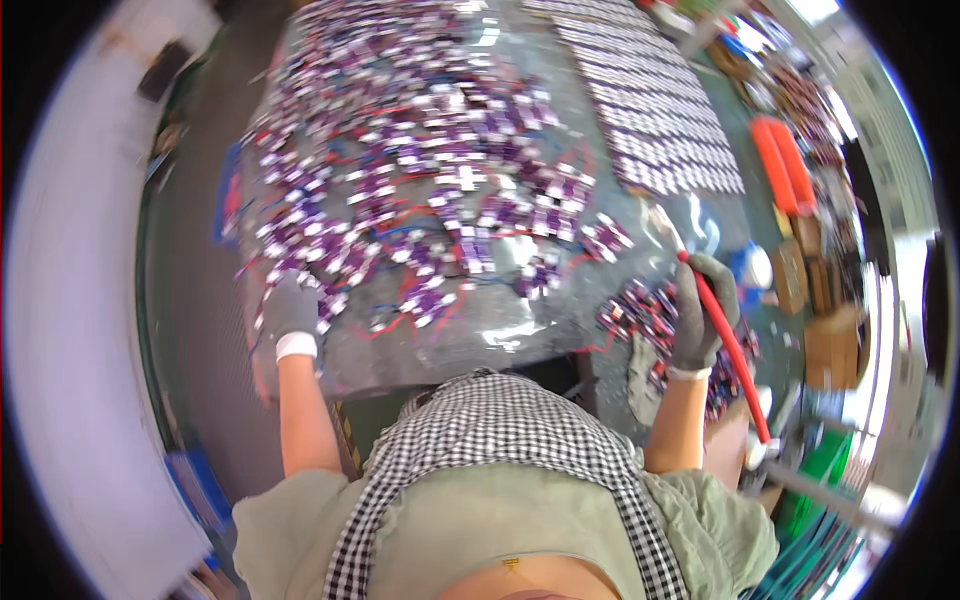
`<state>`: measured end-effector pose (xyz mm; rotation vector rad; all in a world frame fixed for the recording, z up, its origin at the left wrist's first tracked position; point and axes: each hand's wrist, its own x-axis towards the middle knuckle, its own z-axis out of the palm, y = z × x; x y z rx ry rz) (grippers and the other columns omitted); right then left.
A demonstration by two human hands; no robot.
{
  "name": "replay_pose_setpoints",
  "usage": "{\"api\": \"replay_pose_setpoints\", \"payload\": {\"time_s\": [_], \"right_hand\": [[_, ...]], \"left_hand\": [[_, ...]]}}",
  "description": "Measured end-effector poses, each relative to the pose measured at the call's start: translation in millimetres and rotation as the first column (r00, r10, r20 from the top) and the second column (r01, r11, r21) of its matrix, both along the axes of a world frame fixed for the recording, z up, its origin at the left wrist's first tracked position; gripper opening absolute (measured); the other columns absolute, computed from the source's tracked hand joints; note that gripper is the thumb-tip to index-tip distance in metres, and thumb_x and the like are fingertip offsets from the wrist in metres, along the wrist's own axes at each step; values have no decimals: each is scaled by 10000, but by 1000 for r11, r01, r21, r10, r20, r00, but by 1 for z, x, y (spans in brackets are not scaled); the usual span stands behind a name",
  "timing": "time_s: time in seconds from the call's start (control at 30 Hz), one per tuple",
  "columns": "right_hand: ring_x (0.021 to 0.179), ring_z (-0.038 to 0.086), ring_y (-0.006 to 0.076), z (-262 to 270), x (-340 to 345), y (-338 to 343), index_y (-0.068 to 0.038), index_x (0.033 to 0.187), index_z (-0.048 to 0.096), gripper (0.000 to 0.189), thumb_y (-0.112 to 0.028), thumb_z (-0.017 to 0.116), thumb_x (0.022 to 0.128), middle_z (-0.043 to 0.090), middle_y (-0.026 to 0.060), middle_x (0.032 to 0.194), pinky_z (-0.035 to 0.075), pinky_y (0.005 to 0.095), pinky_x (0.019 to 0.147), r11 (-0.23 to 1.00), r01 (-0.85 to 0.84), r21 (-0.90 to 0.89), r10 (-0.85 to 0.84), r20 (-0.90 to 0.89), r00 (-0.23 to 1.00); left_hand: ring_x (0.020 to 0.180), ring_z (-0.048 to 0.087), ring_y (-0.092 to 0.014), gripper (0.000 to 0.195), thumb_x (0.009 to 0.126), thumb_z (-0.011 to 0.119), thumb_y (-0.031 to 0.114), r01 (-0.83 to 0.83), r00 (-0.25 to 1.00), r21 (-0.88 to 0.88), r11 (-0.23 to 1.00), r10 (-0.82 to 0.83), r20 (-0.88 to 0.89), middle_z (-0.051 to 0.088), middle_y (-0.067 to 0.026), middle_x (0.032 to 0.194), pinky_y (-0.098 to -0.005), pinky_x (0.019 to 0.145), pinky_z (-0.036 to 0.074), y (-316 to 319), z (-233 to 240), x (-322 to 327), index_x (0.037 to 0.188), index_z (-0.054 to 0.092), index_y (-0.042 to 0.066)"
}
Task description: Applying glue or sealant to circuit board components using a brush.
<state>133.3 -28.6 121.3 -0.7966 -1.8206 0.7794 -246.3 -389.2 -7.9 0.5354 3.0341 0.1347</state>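
Observation:
My left hand (294,311), in a grey glove with a white cuff, is at the table's left near edge, on or just over small purple-and-white parts with red and blue wires (420,255). Whether it grips one is hidden and blurred. My right hand (701,311), gloved alike, holds a long red-handled tool (721,322) at the right. Its pale tip points away from me over the table; its kind is not clear. Beneath that hand lies a heap of small red, blue and dark parts (637,311). Neat rows of white-and-dark parts (660,112) cover the far right.
The grey tabletop (360,360) has a shiny surface. To the right stand orange-red bins (781,165), a blue-and-white container (754,268) and cardboard boxes (832,346). A blue bin (226,199) is beyond the table's left edge, and another blue container (198,487) is at lower left.

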Motion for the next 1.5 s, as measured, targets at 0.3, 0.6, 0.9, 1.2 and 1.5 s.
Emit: {"api": "replay_pose_setpoints", "payload": {"time_s": [0.3,0.6,0.9,1.2,1.5], "right_hand": [[943,634,133,-16,157,75,9,1130,680,206,-77,643,947,674,68,1079,513,264,858,899,435,-43,-429,103,897],[881,623,91,-82,278,251,-21,1063,713,187,-144,659,932,702,30,956,495,247,789,871,478,-109,-459,164,873],[982,646,269,-169,249,391,-234,894,765,179,-339,630,842,736,60,938,489,398,844,888,457,50,-301,815,495],[862,650,248,-133,252,347,-173,918,751,118,-233,678,848,724,49,836,486,385,784,848,257,463,-522,647,556],[957,673,165,-27,251,239,-27,1186,705,293,-155,661,926,734,102,1040,506,284,884,867,493,74,-497,47,866]], "left_hand": [[973,677,-304,178,842,575,117,908,14,413,-66,-982,-188,716,-110,1038,-422,852,534,347,-41,187,968,700,101],[1298,490,-409,411,878,626,345,774,-626,214,-596,-770,123,460,-144,1477,-474,989,501,485,-119,268,1287,636,305],[916,675,-319,230,874,631,235,665,-583,-17,-746,-533,613,650,-125,1078,-460,740,547,508,-10,311,1082,708,175],[959,665,-325,343,878,657,196,859,-506,373,-352,-696,509,662,-85,1185,-439,872,508,521,57,306,1219,661,165],[561,546,-45,351,984,605,268,640,0,349,684,-455,890,649,7,800,-217,457,428,522,57,315,1283,634,85]]}}
